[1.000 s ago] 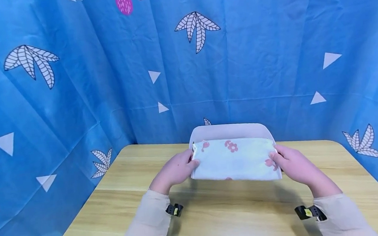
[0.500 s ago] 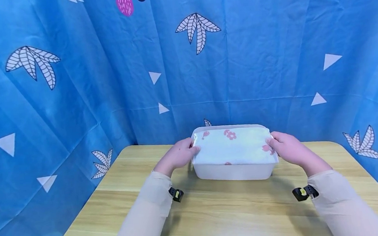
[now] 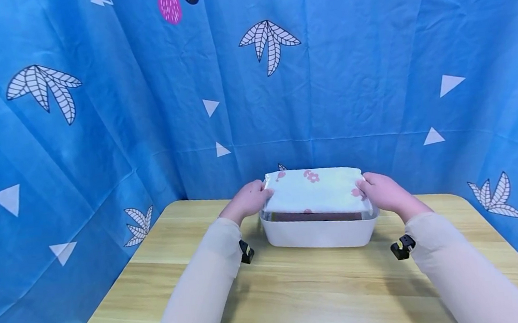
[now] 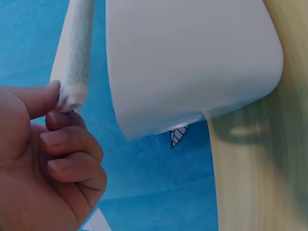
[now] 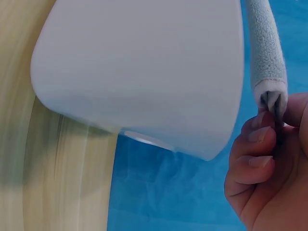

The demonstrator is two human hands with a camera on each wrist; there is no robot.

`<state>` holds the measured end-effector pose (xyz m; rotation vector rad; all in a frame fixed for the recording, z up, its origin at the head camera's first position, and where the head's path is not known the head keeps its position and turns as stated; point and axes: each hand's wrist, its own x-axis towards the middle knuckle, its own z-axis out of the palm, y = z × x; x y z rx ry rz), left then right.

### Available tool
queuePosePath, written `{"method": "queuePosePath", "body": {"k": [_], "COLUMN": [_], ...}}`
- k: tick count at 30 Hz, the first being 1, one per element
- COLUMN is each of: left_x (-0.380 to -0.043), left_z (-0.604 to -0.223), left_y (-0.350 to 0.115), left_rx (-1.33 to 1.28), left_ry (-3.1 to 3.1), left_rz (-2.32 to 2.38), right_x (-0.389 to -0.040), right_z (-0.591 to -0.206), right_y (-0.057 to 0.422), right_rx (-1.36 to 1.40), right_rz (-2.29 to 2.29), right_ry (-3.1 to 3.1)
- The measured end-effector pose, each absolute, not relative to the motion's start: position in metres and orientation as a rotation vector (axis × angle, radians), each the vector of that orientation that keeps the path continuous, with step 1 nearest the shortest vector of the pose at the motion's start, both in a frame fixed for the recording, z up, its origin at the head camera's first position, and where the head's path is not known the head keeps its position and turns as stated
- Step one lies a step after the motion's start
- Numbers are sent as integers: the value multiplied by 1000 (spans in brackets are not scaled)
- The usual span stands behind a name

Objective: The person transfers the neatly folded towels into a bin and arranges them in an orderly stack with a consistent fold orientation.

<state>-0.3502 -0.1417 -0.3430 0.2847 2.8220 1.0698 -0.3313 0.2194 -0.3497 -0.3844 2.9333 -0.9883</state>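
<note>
A folded white towel (image 3: 314,191) with pink flower prints is stretched between both hands, just above a white plastic bin (image 3: 319,232). My left hand (image 3: 249,200) pinches the towel's left end between thumb and forefinger, the other fingers curled. At the opposite end my right hand (image 3: 387,190) pinches it the same way. Both wrist views show the towel's edge apart from the bin's rim, with a gap between them. Under the towel's near edge, something brownish (image 3: 316,216) shows inside the bin; its kind is hidden.
The bin stands on a light wooden table (image 3: 318,291), toward its far edge. A blue patterned curtain (image 3: 354,79) hangs close behind and along the sides. Black wrist cameras are strapped to both sleeves.
Both hands have moved the towel up and away. Earlier it hung in front of the bin, then covered its opening; now the bin's near rim and part of its inside show.
</note>
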Motion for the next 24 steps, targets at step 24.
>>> {"method": "queuePosePath", "body": {"k": [24], "left_x": [-368], "left_z": [-357], "left_y": [-121], "left_rx": [103], "left_ry": [2904], "left_rz": [885], "right_x": [-361], "right_z": [-366], "right_y": [216], "right_rx": [-306], "right_rz": [-811], "right_ry": [2963]}}
